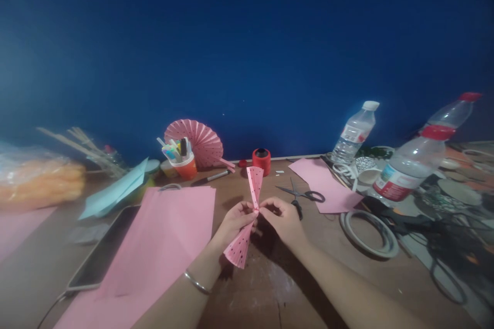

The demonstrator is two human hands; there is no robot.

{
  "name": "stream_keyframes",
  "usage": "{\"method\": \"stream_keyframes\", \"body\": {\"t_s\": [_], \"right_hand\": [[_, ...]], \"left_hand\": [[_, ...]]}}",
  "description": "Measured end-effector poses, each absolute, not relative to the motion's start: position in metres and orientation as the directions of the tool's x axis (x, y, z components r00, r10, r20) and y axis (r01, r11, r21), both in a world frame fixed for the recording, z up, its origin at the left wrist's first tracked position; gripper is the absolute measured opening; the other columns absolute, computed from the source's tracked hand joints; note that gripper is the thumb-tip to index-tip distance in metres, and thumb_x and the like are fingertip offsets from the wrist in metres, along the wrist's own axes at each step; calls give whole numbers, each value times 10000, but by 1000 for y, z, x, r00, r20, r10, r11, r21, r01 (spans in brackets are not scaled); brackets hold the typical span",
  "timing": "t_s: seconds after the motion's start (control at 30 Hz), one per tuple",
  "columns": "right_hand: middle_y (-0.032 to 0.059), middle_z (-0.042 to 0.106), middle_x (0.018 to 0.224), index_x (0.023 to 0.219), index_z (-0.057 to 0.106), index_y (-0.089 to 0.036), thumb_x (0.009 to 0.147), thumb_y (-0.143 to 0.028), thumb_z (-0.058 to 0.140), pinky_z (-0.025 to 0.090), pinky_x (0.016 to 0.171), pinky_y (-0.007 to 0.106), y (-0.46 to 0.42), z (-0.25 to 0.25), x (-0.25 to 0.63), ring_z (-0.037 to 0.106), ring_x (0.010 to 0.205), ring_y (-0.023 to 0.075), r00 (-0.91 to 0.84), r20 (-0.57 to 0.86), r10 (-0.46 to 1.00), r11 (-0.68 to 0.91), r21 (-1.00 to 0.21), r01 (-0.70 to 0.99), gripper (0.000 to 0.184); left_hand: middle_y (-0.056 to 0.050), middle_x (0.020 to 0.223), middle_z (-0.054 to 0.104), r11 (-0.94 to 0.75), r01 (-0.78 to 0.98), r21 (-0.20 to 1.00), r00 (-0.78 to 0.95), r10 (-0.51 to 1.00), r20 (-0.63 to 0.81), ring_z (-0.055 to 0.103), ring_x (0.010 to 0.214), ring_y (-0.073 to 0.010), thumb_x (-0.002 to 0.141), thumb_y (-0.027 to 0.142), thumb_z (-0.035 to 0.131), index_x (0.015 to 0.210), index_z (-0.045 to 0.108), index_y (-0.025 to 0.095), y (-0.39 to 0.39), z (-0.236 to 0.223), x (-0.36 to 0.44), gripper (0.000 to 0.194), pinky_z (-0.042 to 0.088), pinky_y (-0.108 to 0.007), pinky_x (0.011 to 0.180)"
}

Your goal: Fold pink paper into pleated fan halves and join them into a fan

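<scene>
Between my two hands is a pleated pink paper strip [241,245] with dark dots, pinched at its middle so both ends flare like a bow. My left hand [238,220] grips it just left of the waist, fingers closed. At the same waist, the thumb and fingers of my right hand [281,216] are pinched together; whether they hold the paper or a thread there is too small to tell. Beyond the hands stands a red spool of thread [261,161]. Black-handled scissors [298,196] lie spread on the table to the right of it.
A finished pink paper fan [196,139] leans behind a cup of markers [184,165]. Pink sheets [170,236] and a phone [106,252] lie left. On the right are cut pink paper [326,185], a tape roll [370,234], plastic bottles [401,169] and cluttered cords.
</scene>
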State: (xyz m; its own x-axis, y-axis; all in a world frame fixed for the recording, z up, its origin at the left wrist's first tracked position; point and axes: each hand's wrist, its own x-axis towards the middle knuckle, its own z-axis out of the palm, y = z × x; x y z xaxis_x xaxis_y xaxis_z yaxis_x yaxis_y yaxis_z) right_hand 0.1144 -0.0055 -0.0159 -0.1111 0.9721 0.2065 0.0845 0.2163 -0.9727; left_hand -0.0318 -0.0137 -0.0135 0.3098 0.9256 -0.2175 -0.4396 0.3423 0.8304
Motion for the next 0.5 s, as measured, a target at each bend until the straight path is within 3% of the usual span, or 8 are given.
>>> {"method": "stream_keyframes", "body": {"t_s": [0.27, 0.5], "right_hand": [[-14, 532, 614, 650, 536, -178, 724, -234, 487, 374, 523, 224, -8, -15, 114, 483, 557, 122, -112, 239, 965, 256, -952, 169, 105], [-53, 405, 552, 658, 416, -195, 744, -205, 426, 316, 446, 203, -4, -20, 114, 393, 477, 92, -81, 167, 983, 162, -985, -68, 87]], "left_hand": [[41, 580, 509, 352, -439, 827, 337, 918, -212, 492, 478, -46, 613, 200, 709, 785, 466, 144, -16, -12, -31, 302, 407, -155, 448], [33, 626, 501, 357, -471, 807, 343, 917, -206, 497, 517, -43, 626, 181, 698, 780, 455, 148, -16, -11, -31, 289, 383, -145, 466]]}}
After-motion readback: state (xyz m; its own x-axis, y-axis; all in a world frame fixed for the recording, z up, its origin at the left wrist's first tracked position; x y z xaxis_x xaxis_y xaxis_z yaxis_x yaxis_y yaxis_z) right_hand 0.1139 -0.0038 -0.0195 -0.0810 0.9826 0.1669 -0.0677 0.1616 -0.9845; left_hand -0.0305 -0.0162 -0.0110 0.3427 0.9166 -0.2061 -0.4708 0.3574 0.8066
